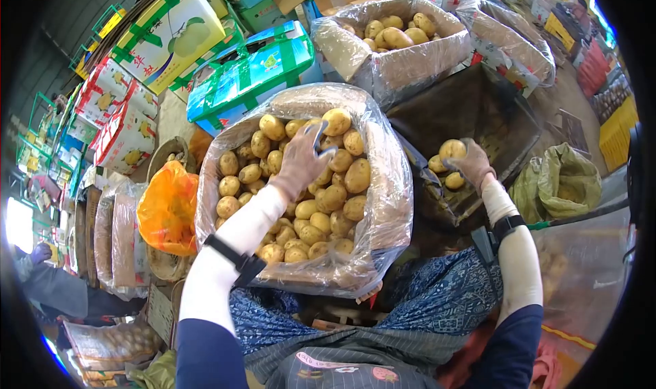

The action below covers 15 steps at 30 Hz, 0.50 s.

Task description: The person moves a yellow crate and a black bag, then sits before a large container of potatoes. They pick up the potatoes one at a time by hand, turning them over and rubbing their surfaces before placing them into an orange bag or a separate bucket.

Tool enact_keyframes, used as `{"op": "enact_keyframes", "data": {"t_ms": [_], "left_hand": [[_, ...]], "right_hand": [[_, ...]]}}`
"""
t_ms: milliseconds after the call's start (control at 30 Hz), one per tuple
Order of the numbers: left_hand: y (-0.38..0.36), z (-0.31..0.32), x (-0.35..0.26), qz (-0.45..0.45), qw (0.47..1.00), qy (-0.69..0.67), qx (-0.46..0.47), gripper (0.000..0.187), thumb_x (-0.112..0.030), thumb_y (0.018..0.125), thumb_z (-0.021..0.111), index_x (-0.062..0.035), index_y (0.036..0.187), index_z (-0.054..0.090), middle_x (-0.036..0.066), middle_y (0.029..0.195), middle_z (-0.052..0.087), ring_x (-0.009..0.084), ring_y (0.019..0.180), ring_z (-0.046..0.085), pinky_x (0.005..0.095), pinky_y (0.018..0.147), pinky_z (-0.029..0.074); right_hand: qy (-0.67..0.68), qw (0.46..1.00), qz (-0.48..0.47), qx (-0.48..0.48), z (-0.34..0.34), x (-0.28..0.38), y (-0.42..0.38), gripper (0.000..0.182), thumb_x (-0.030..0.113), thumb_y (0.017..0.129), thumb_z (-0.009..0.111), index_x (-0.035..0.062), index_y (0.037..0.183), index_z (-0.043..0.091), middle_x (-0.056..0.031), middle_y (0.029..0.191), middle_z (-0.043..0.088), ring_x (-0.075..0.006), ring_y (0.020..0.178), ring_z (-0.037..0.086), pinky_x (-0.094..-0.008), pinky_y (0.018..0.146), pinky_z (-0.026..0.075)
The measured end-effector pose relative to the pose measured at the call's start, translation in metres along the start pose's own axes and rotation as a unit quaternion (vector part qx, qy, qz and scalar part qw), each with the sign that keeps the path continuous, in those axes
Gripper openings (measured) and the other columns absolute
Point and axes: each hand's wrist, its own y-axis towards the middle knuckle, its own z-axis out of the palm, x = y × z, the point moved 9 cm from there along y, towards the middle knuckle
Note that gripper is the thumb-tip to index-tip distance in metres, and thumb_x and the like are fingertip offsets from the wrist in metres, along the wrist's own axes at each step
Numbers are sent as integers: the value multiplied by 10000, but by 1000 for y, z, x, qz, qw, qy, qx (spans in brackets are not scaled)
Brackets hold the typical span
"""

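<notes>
My left hand (pixel 301 159), in a thin glove, reaches over the large plastic-lined carton (pixel 389 191) in front of me. Its thumb and fingers are apart, resting on or just above the heaped potatoes (pixel 313 233); its fingertips are close to a pale potato (pixel 337 121). To the right, my gloved right hand (pixel 471 163) is closed around a potato (pixel 451 149). That hand is above a dark, open container (pixel 471 109), where a few more potatoes (pixel 454 181) lie. The undersides of both hands are hidden.
Behind stands another lined box of potatoes (pixel 444 61). A blue carton with green tape (pixel 249 78) is at the back left. An orange plastic bag (pixel 169 208) sits left of my carton, and a green sack (pixel 557 184) lies at right. Another person's hand (pixel 41 253) shows far left.
</notes>
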Motion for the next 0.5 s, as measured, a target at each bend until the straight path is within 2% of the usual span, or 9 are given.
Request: {"op": "enact_keyframes", "data": {"t_ms": [33,100,200,267,333,367,400,467,500], "left_hand": [[19,7,-3,5,1000,0,0,620,-279,794,737,-87,1331,494,216,1275,535,354,1151,552,407,981,456],[48,13,-9,24,980,193,-36,660,-261,746,768,-124,1334,502,183,1224,577,347,1089,593,414,975,460],[65,22,-4,47,978,205,-4,646,-258,712,774,-131,1295,527,177,1233,587,344,1166,553,432,1014,424],[67,20,-1,52,985,166,14,617,-212,689,779,-133,1256,547,183,1201,602,349,1129,574,420,992,448],[54,13,-3,0,998,-24,57,649,-213,676,813,-105,1256,543,157,1212,604,344,1123,579,398,975,455],[52,19,17,21,990,-132,35,643,-235,700,820,-77,1251,529,115,1147,636,275,1032,632,352,857,516],[42,11,11,21,991,-128,37,643,-235,700,820,-77,1251,529,115,1147,636,275,1032,632,352,857,516],[-2,12,0,-148,845,-498,125,657,-348,775,798,-48,1277,499,36,1098,617,119,963,598,253,816,509],[-18,4,-15,-143,834,-514,143,698,-417,786,775,-47,1298,479,33,1099,611,108,946,594,239,782,505]], "right_hand": [[-47,997,43,44,10,-21,0,687,347,667,821,1,1204,571,-227,1144,635,-356,1093,602,-382,951,485],[-143,973,132,125,21,-48,-9,618,381,658,813,19,1125,634,-222,1165,635,-352,1121,596,-386,966,478],[-205,950,135,191,29,-62,-13,538,362,702,781,15,1093,653,-219,1181,631,-348,1128,595,-383,978,472],[-163,972,103,136,18,-54,-9,490,338,737,749,14,1093,655,-219,1157,638,-354,1108,601,-394,953,484],[-73,996,33,25,1,-36,-5,400,291,807,686,14,1094,659,-217,1109,653,-365,1067,613,-414,904,506],[-47,998,-20,-24,-2,-27,-4,371,282,823,675,13,1079,664,-194,1047,676,-341,1033,634,-401,873,511],[-42,999,-20,-25,-9,-15,-8,371,282,823,675,13,1079,664,-194,1047,676,-341,1033,634,-401,873,511],[184,979,-3,85,-10,27,-23,358,243,837,674,13,1111,651,-169,989,691,-297,899,675,-362,830,522],[188,979,-6,84,-6,35,-25,358,243,837,674,13,1111,651,-169,989,691,-297,899,675,-362,830,522]]}}
